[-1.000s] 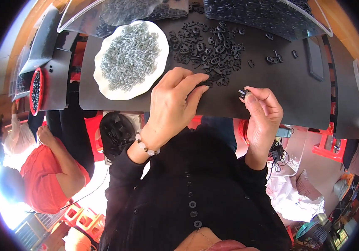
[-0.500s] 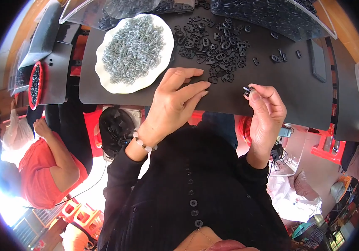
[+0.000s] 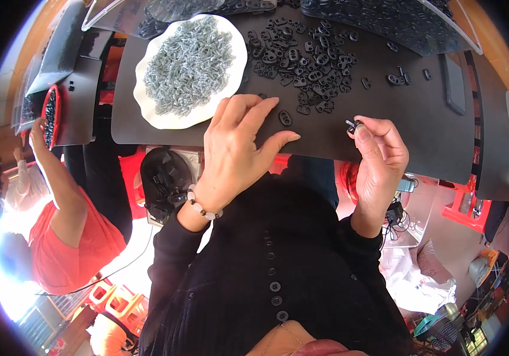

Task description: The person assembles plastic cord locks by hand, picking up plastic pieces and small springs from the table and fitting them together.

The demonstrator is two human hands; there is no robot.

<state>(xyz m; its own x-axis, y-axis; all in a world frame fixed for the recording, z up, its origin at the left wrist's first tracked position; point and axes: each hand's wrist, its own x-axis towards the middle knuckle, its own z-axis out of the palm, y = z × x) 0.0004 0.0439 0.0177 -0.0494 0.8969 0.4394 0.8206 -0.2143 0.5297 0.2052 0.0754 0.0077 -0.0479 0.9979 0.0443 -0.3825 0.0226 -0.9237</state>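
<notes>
My left hand [image 3: 236, 139] is open above the table's near edge, with thumb and fingers apart. Just off its fingertips a black two-hole plastic piece [image 3: 285, 118] lies by itself. My right hand [image 3: 380, 157] pinches a small black plastic piece [image 3: 354, 127] between thumb and forefinger. From that piece a thin silvery spring [image 3: 349, 123] sticks out toward the left. A pile of similar black two-hole pieces [image 3: 319, 68] spreads beyond my hands. Left of it, a white wavy-rimmed plate [image 3: 142, 98] carries a heap of small silvery springs [image 3: 188, 65].
Clear bins [image 3: 385, 26] of black parts line the far edge. A few loose black parts [image 3: 398, 78] and a dark flat slab [image 3: 454, 84] lie right on the table [image 3: 408, 130]. At left, a co-worker's arm [image 3: 58, 169] reaches to a red bowl [image 3: 57, 118].
My left thumb and fingers have spread apart, and a single black piece now lies separate near them. My right hand has hardly moved. The co-worker's arm has risen to the red bowl.
</notes>
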